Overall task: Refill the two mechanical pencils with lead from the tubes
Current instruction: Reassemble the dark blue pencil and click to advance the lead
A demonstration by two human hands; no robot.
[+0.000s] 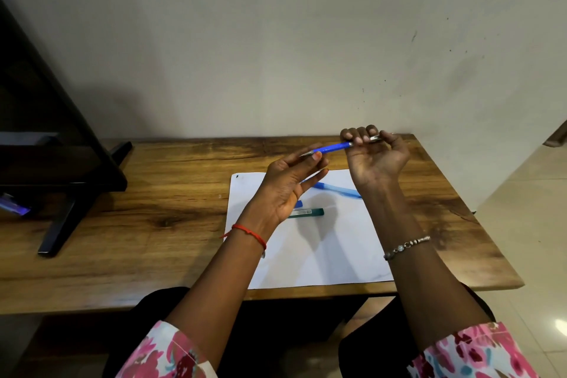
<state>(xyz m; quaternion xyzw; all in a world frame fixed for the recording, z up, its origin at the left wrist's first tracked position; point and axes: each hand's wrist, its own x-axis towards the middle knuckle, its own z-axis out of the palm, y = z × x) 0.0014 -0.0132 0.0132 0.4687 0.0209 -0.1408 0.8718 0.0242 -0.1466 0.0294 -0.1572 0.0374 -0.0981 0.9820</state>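
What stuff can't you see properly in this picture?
- Blue tube, head view: mostly hidden behind the left hand.
- Green tube label: too small to read.
- Held blue pencil: its cap end is covered by the right hand fingers.
- Second pencil on the paper: tip hidden behind the left hand.

Both hands hold a blue mechanical pencil (333,148) above the wooden table (153,193): the left hand (288,184) pinches its tip end, the right hand (376,153) grips its silver end. Below, on a white paper sheet (322,255) (near the table's right edge), lie a second blue pencil (337,189) and a green lead tube (306,212).
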